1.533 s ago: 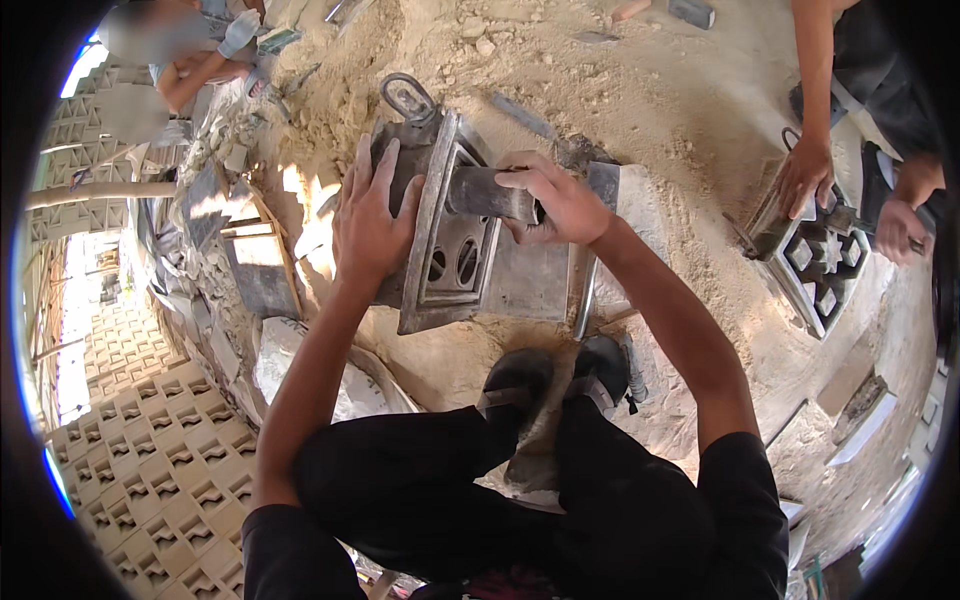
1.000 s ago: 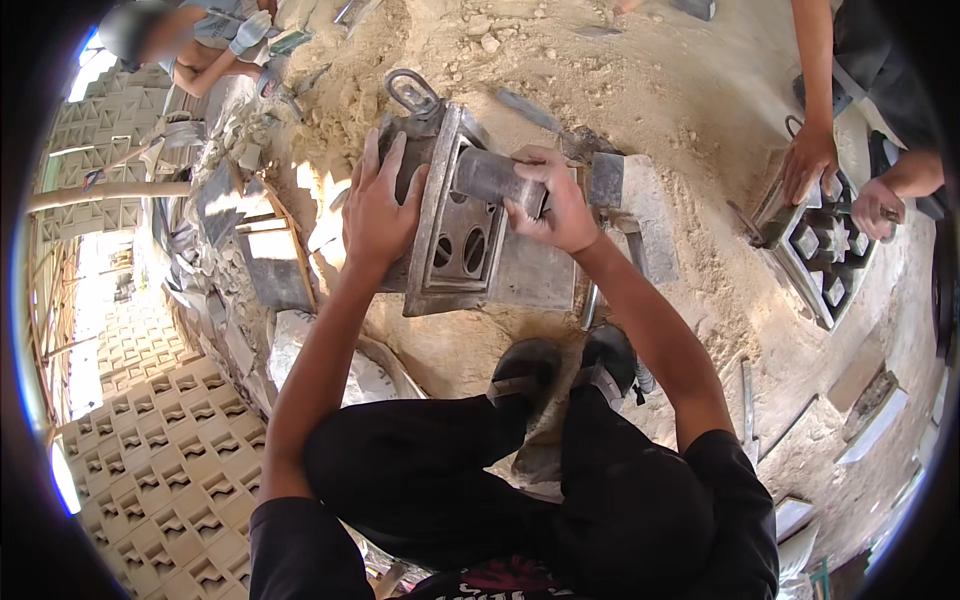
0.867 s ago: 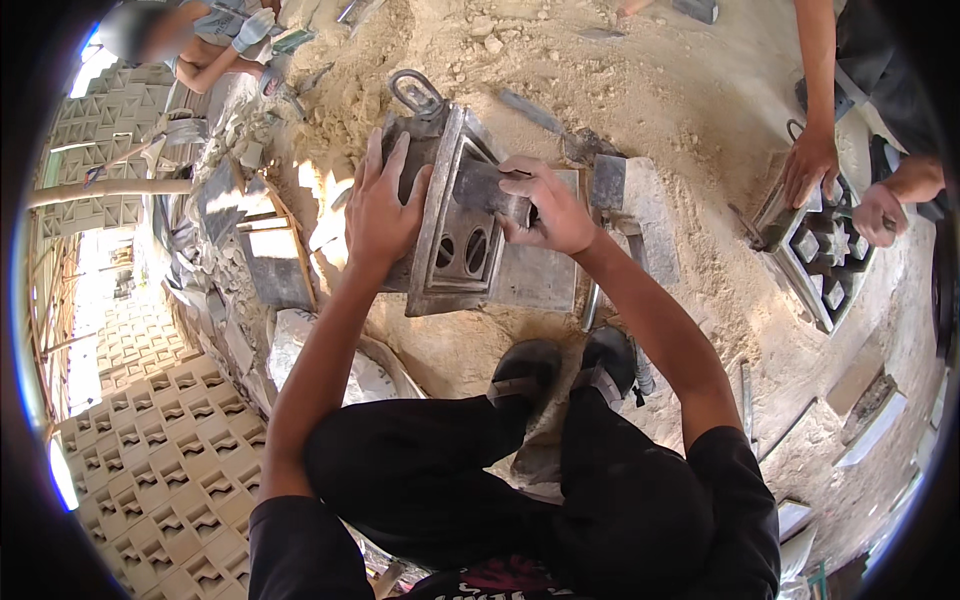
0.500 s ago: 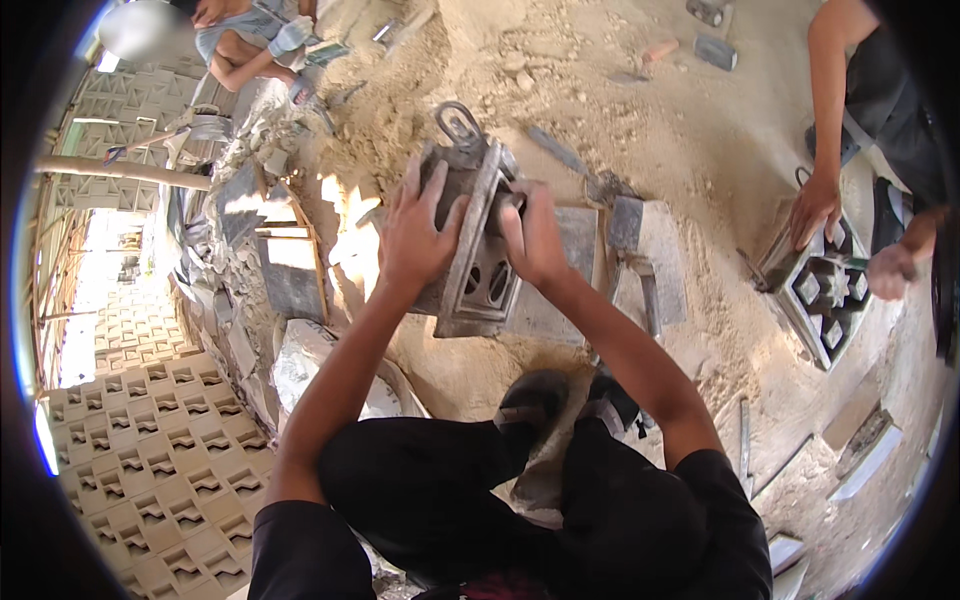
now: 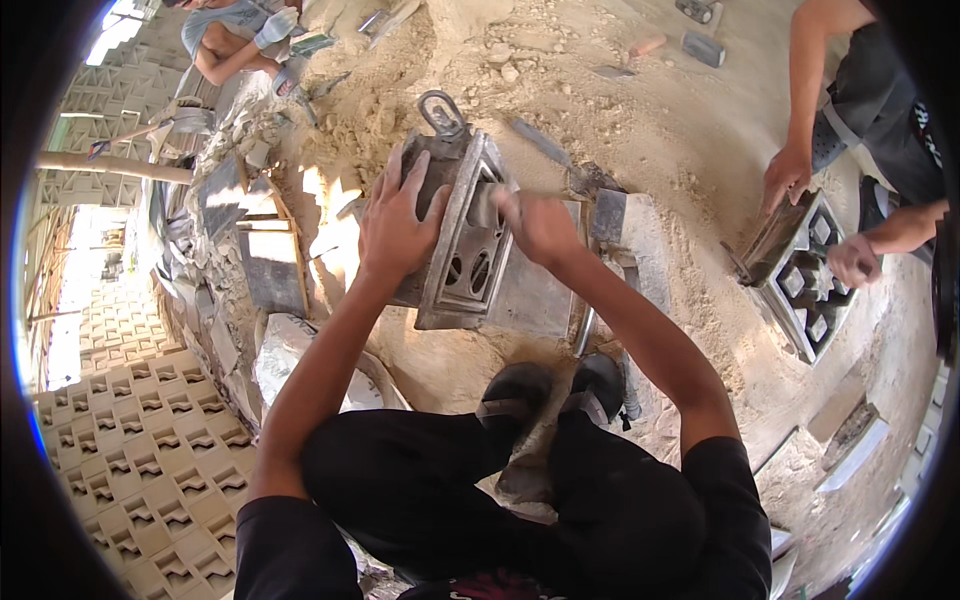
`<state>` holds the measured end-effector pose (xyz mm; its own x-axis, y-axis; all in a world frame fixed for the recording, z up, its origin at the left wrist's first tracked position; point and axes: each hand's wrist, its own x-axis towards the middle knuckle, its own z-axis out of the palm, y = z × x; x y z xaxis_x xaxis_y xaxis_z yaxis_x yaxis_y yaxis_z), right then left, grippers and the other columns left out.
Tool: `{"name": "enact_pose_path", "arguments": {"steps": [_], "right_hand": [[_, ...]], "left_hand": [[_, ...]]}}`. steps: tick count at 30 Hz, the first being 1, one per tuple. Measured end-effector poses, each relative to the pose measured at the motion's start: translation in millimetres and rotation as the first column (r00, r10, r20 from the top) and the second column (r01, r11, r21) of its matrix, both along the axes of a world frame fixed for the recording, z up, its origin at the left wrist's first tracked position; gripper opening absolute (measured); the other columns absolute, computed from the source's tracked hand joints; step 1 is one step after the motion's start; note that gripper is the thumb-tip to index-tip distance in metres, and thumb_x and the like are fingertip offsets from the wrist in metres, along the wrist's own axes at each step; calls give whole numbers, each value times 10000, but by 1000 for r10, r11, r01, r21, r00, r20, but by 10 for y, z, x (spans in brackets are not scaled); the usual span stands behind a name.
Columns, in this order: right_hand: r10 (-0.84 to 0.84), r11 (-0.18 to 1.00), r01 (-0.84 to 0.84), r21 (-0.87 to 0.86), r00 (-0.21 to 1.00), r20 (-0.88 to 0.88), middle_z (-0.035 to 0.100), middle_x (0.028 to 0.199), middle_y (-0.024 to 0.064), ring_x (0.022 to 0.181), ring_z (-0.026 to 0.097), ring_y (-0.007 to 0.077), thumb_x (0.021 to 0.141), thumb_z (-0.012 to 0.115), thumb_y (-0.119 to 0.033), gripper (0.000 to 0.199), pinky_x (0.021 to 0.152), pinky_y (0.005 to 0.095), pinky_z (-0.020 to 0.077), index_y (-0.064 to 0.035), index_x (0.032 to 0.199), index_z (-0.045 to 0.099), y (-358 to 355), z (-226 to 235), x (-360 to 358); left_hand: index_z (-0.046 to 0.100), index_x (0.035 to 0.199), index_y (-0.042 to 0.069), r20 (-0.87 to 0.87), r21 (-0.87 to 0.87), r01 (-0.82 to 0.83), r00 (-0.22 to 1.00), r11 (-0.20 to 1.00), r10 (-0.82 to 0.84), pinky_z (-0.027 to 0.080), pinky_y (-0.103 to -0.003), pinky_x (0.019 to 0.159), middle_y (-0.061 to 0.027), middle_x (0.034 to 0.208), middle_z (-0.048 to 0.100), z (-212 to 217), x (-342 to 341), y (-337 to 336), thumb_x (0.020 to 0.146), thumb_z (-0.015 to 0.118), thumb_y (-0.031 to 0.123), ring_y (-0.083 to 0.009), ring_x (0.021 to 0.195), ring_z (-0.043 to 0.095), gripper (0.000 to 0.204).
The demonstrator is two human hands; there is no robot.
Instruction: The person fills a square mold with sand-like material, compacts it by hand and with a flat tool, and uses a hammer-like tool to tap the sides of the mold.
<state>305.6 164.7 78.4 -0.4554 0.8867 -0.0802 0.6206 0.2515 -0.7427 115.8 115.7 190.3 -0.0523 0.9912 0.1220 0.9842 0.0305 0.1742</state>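
Note:
A grey metal block mould (image 5: 425, 285) with a looped handle (image 5: 440, 112) stands tilted on its edge before me. Its framed face, with rounded openings, points right. My left hand (image 5: 400, 225) lies spread against the mould's left side, thumb near the frame. Beside the framed face is my right hand (image 5: 545, 230), fingers curled and a little blurred, by a grey piece (image 5: 485, 208) in the mould's upper opening. Whether the fingertips grip that piece is hard to make out. Under the mould and to its right lies a flat grey plate (image 5: 535, 295).
At right, a co-worker's hands (image 5: 852, 262) work at another mould (image 5: 815, 285). A second person (image 5: 235, 45) crouches at far left. Patterned blocks (image 5: 150, 450) stack at lower left. A white sack (image 5: 290, 350), a trowel (image 5: 545, 143) and a hammer head (image 5: 703, 48) lie on sandy ground.
My right hand has drawn back slightly from the mould's opening, its fingers now more curled. My left hand stays on the mould. The co-worker's hand has shifted left over the other mould.

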Motion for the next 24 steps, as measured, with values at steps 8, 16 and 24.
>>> {"name": "enact_pose_path", "arguments": {"steps": [8, 16, 24], "right_hand": [[110, 956, 54, 288, 844, -525, 575, 1070, 234, 908, 603, 390, 950, 572, -382, 478, 764, 425, 508, -13, 1255, 545, -159, 178, 154], [33, 981, 20, 194, 963, -267, 501, 1222, 245, 1012, 598, 424, 912, 620, -387, 647, 829, 455, 523, 8, 1382, 414, -243, 204, -11], [-42, 987, 102, 122, 909, -415, 521, 1180, 257, 1013, 566, 453, 971, 536, -273, 476, 852, 463, 481, 37, 1324, 467, -399, 7, -301]], "left_hand": [[517, 1367, 91, -2, 49, 43, 999, 998, -43, 401, -455, 1031, -226, 1471, 387, -58, -7, -13, 946, 564, 394, -401, 1306, 438, 520], [513, 1377, 107, 4, 42, 25, 1000, 999, -26, 393, -441, 1045, -209, 1481, 382, -61, -16, 20, 945, 562, 398, -394, 1313, 432, 523], [532, 1355, 82, 23, 38, 32, 999, 999, -33, 390, -455, 1045, -203, 1484, 373, -69, -20, 35, 932, 558, 426, -405, 1307, 422, 546]]}}
